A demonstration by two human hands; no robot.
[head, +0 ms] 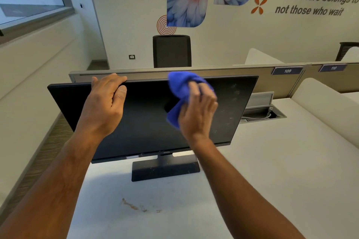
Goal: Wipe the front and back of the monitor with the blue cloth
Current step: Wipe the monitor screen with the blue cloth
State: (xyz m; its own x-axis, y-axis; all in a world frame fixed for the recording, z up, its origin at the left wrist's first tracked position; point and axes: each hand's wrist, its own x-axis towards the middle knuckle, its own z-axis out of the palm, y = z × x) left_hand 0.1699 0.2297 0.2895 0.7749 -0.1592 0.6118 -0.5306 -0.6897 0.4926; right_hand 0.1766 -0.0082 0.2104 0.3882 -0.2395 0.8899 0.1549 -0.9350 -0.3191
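1. Both bare forearms are reaching forward and up from the bottom corners of the view, converging slightly toward the middle.
2. The left hand is gripping the top edge of the monitor — its fingers are curling over the rim, and the thumb is lying flat against the front face.
3. The right hand is holding the bunched blue cloth against the screen — its fingers are curling round the fabric, back of the hand facing the camera.
4. The right hand is blurring slightly; the left is looking sharp.
5. The two hands are sitting well apart, at near-equal height.
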